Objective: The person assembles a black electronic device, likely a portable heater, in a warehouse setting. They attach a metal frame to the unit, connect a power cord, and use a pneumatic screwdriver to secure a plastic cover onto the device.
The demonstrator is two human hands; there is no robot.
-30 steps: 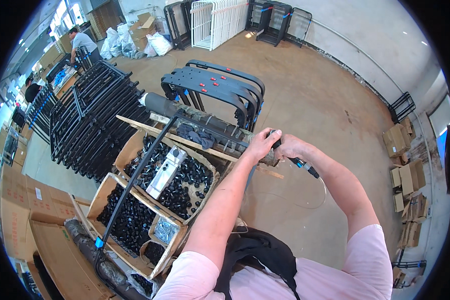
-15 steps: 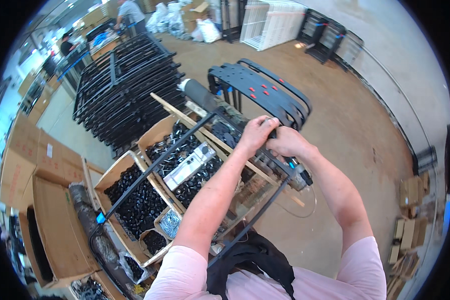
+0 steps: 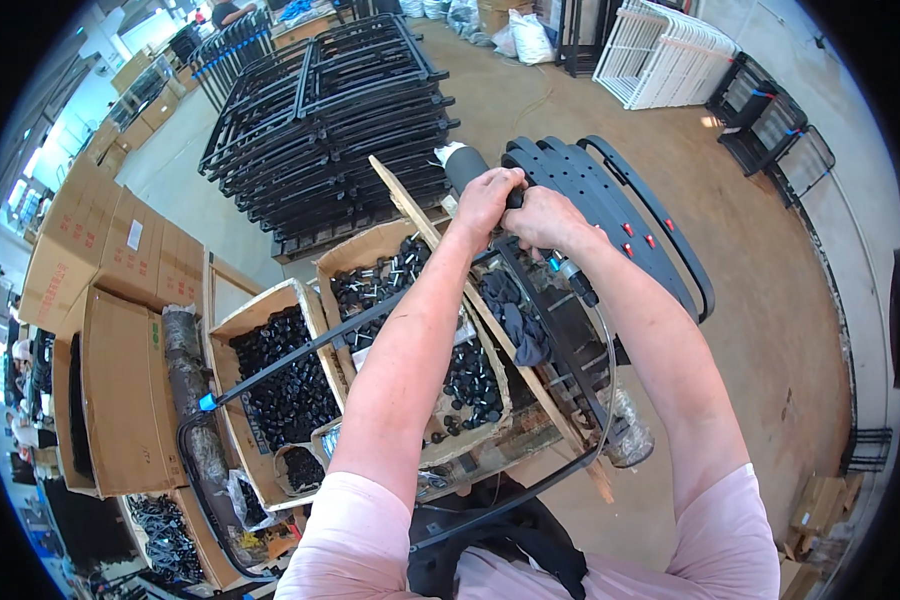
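My left hand [image 3: 490, 207] is closed, its fingers wrapped at the far end of a black tubular frame [image 3: 300, 352]. A dark rounded piece [image 3: 515, 197] shows between my two hands; what it belongs to is hidden. Pressed up beside it, my right hand [image 3: 553, 222] is also closed. From under its palm sticks out the rear of an air-driven hand tool [image 3: 576, 280] with a teal ring and a thin hose; its tip is out of sight. The frame lies slanted across the work stand, a blue cap [image 3: 208, 402] on its left corner.
Below the frame stand a carton of black plastic parts [image 3: 282, 375] and one of black-headed bolts [image 3: 473, 380]. A wooden strip [image 3: 540, 380] crosses the stand. Dark curved panels [image 3: 600, 205] with red plugs rise at the right, stacked black frames [image 3: 330, 120] behind, large cartons [image 3: 120, 250] at left.
My view has turned left, so the surroundings sit further right. Both hands stay together and closed, now further up the picture. The frame's slant has changed.
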